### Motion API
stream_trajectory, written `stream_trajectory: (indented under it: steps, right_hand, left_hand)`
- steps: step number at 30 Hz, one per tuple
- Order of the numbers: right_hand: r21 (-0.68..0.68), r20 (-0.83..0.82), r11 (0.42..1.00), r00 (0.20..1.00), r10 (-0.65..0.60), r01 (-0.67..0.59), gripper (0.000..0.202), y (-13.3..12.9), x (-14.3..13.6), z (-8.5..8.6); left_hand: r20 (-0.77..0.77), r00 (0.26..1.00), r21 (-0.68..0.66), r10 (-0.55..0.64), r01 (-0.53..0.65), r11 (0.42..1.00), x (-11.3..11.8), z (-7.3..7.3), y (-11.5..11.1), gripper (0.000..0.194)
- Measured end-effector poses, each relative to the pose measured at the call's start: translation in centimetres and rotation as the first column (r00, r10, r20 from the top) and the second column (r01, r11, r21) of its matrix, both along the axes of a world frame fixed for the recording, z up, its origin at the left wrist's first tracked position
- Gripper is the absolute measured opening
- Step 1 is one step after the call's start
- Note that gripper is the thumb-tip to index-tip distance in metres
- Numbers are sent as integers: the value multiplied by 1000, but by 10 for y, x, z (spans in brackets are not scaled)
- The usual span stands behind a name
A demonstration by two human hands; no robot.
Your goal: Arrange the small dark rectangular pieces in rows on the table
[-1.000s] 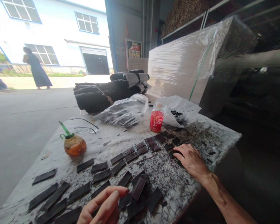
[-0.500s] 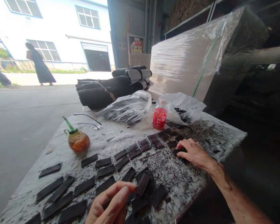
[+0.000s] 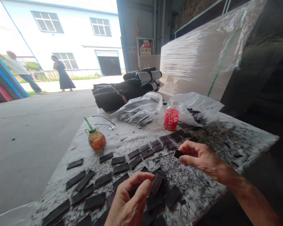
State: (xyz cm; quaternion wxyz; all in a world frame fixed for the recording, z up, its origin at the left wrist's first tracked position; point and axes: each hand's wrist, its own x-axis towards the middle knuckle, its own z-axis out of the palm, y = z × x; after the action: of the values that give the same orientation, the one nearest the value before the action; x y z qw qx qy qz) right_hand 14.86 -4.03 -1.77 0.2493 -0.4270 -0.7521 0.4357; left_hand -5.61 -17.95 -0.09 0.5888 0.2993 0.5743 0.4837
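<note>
My right hand (image 3: 201, 158) is lifted a little above the speckled table (image 3: 238, 138) and pinches a small dark piece (image 3: 178, 153) between thumb and fingers. My left hand (image 3: 129, 204) is low in front, its fingertips on a dark rectangular piece (image 3: 156, 184) that tilts up from a small heap. Several flat dark strips (image 3: 103, 180) lie in rows across the table from left to centre. More small dark pieces (image 3: 166, 142) lie in a row beyond my right hand.
A red-labelled bottle (image 3: 171, 118), two clear plastic bags (image 3: 141, 110) and a round amber bottle with a green spout (image 3: 96, 138) stand on the table. Dark rolled bundles (image 3: 122, 92) and a film-wrapped pallet (image 3: 198, 59) lie behind. Two people (image 3: 62, 75) walk outside.
My right hand has risen off the table with a small dark piece pinched in it. My left hand has moved up to the tilted piece. The view has shifted rightward.
</note>
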Motion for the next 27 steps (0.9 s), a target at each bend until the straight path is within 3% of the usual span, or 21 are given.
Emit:
stream_trajectory:
  steps: [4,9,16,19,22,27]
  right_hand:
    - [-292,-162,930,970,184,-225,23,-38,-33,5]
    - [-511,-313,784,926,213,-353,21,-63,-52,8]
    - [-554,-371,728,903,217,-403,20,-74,-68,2]
    - [-588,-421,698,892,167,-409,37,-76,-69,-6]
    - [-651,-415,660,904,105,-375,51,-81,-71,-12]
    - [-679,-314,681,947,69,-275,34,-90,-80,-13]
  left_hand:
    - [-58,991,-34,-119,117,992,-3,2,-3,42]
    - [-85,983,-26,-165,164,986,-13,-8,-20,37]
    - [81,989,10,-124,124,992,-21,-21,-32,42]
    - [128,990,-33,-65,70,997,-25,-27,-37,41]
    - [10,999,-28,38,-37,999,-27,-34,-42,43]
    - [-83,991,-74,102,-108,991,-26,-44,-46,48]
